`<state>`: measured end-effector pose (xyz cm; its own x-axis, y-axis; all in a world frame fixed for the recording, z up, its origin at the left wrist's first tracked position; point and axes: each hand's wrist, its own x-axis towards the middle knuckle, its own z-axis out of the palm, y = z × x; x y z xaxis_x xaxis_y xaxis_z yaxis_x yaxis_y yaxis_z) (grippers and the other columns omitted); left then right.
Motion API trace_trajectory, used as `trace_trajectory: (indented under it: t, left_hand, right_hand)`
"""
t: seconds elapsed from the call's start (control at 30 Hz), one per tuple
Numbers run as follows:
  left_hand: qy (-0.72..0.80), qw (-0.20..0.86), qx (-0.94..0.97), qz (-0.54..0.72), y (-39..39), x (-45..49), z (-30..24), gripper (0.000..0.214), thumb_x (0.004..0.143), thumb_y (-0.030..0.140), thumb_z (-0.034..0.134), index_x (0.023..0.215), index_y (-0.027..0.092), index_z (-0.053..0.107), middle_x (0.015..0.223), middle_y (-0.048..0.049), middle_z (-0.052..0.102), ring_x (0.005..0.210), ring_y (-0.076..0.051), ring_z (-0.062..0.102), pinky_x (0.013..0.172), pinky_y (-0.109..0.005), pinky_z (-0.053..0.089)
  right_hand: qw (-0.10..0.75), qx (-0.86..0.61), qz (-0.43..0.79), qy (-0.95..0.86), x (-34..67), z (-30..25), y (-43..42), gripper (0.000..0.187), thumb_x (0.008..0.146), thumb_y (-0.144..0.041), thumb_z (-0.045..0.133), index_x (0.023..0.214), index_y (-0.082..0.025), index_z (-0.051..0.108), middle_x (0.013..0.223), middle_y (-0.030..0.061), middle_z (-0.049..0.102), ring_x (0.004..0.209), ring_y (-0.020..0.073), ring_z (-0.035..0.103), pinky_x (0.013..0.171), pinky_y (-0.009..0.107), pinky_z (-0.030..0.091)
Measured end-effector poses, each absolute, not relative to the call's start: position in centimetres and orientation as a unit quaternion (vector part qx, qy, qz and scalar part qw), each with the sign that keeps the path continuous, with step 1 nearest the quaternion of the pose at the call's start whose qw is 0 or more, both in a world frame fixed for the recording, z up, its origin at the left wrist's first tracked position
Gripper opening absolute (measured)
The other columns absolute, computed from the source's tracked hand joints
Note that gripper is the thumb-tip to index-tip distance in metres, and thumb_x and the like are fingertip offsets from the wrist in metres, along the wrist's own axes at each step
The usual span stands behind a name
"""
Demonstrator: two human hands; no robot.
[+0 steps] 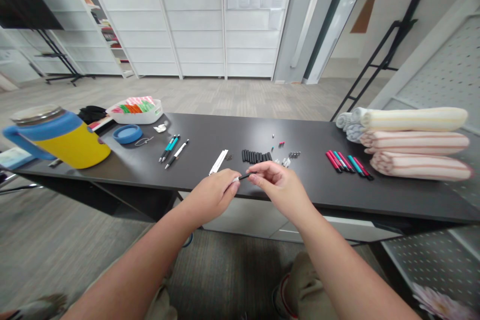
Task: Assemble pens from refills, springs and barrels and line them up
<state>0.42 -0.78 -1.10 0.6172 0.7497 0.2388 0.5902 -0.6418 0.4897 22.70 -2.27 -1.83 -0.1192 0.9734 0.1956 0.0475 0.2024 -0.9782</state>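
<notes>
Over the near edge of a black table (232,132), my left hand (213,191) and my right hand (275,181) pinch the two ends of a thin pen part (245,176), white at the left end and black at the right. Both hands have their fingers closed on it. Just beyond lie white pen tubes (218,161), a row of black grip sleeves (256,156), small tips and springs (288,159), and several pink and teal pen barrels (348,161). Three finished pens (173,150) lie to the left.
A yellow jug with a blue lid (60,137) stands at the table's left end, near a blue ring (127,133) and a white tray of coloured items (135,110). Rolled towels (408,142) are stacked at the right end. My knees show below the table edge.
</notes>
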Motion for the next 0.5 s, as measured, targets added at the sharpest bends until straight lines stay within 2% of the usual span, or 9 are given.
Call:
trace_trajectory:
  t: [0.1,0.2,0.37,0.5]
  left_hand:
    - [0.368,0.165,0.893,0.201,-0.7,0.3,-1.3,0.033,0.110,0.034,0.035,0.125,0.021,0.062,0.110,-0.0097,0.068,0.101,-0.024,0.065,0.090,-0.037,0.049]
    - [0.368,0.146,0.900,0.181,-0.5,0.3,-1.4,0.035,0.111,0.035,0.033,0.120,0.020,0.063,0.107,-0.0093,0.067,0.096,-0.024,0.065,0.085,-0.036,0.048]
    - [0.369,0.115,0.906,0.171,-0.2,0.1,-1.5,0.034,0.111,0.036,0.036,0.116,0.022,0.066,0.100,-0.0079,0.068,0.092,-0.024,0.064,0.081,-0.035,0.048]
    - [0.368,0.125,0.902,0.186,-0.1,0.0,-1.5,0.032,0.110,0.036,0.041,0.122,0.023,0.067,0.104,-0.0084,0.071,0.098,-0.025,0.067,0.088,-0.037,0.049]
  right_hand:
    - [0.487,-0.451,0.438,-0.607,23.0,-2.0,-2.2,0.025,0.086,-0.041,0.079,0.103,-0.022,0.076,0.094,0.0042,0.081,0.085,0.0196,0.075,0.079,0.034,0.059]
    - [0.453,-0.481,0.396,-0.638,23.4,-1.9,-2.2,0.020,0.089,-0.038,0.076,0.103,-0.024,0.077,0.089,0.0024,0.081,0.080,0.0190,0.075,0.073,0.031,0.057]
    - [0.398,-0.499,0.289,-0.714,23.8,-1.3,-2.4,0.015,0.095,-0.038,0.070,0.095,-0.025,0.077,0.080,-0.0003,0.079,0.070,0.0170,0.071,0.065,0.028,0.049]
    - [0.359,-0.506,0.185,-0.762,23.7,-0.9,-2.6,0.025,0.101,-0.039,0.063,0.085,-0.024,0.073,0.073,-0.0006,0.073,0.066,0.0164,0.064,0.063,0.028,0.043]
